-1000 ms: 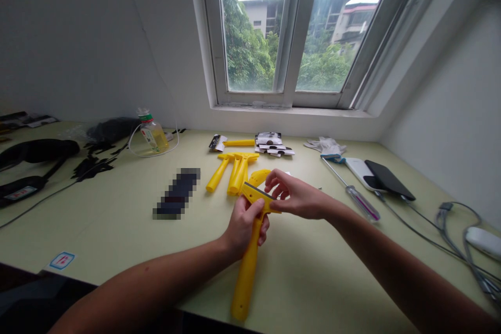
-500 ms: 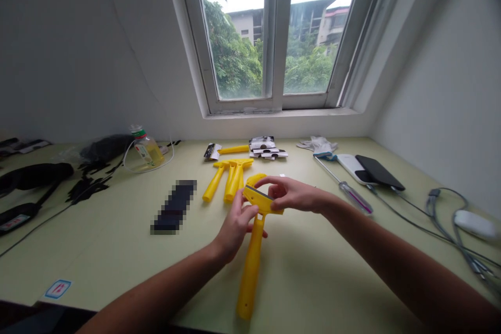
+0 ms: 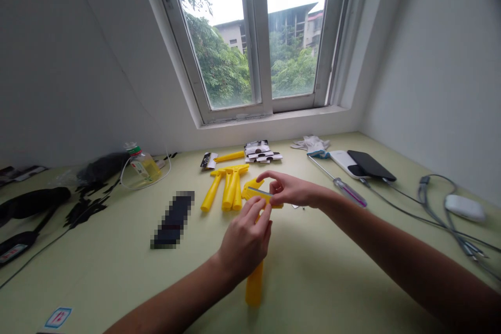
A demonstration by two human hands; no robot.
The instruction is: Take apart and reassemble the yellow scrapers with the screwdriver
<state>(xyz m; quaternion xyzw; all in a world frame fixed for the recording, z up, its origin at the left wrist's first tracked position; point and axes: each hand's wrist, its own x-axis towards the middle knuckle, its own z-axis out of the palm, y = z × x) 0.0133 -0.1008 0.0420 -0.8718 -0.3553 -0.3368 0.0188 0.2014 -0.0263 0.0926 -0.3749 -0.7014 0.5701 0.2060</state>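
In the middle of the head view is a yellow scraper (image 3: 254, 286), its handle pointing down toward me and a grey metal blade strip lying across its head. My left hand (image 3: 245, 240) is closed at the base of the head, fingertips pressed on its front and covering the upper handle. At the head's right end, my right hand (image 3: 293, 190) pinches the edge beside the blade, thumb below and index finger arched above. Just behind the head, partly hidden, shows a curved yellow part (image 3: 252, 184). Several yellow scraper handles (image 3: 230, 188) lie to the left of it.
A packaged yellow tool (image 3: 230, 157) and stacked white-and-black packets (image 3: 261, 152) sit farther back. To the right are a screwdriver (image 3: 349, 191), white gloves (image 3: 311, 143), a black phone (image 3: 371, 165) and cables (image 3: 428, 219). A bottle of yellow liquid (image 3: 145, 167) stands left.
My left hand has moved from the head's left side round to its front, over the upper handle. My right hand stays at the right end. The view has shifted slightly right.
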